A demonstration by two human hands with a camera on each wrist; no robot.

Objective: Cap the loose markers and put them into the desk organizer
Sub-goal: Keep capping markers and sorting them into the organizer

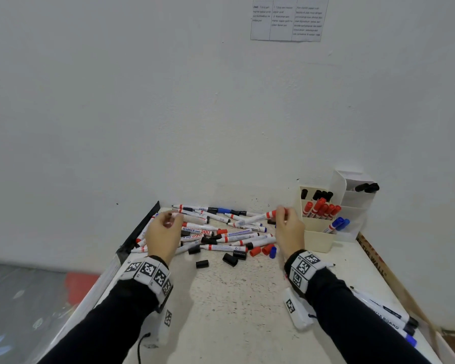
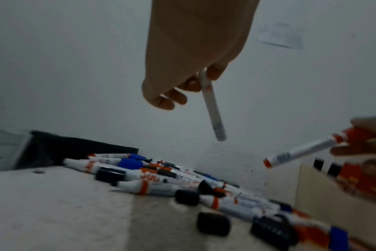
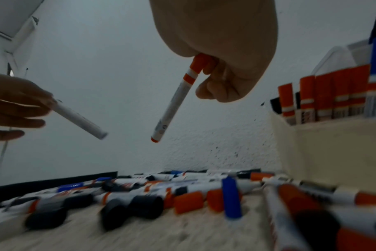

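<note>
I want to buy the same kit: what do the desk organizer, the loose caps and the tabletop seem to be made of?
Desk organizer: probably matte cream plastic or coated card; thin, flat, smooth walls leave it open.
Loose black caps: likely moulded plastic, with an even, dull surface.
Tabletop: a hard, pale, speckled surface, perhaps laminate or stone-look; the pictures cannot settle which.

Text on the wall sheet [image 1: 288,18] is too small to read.
</note>
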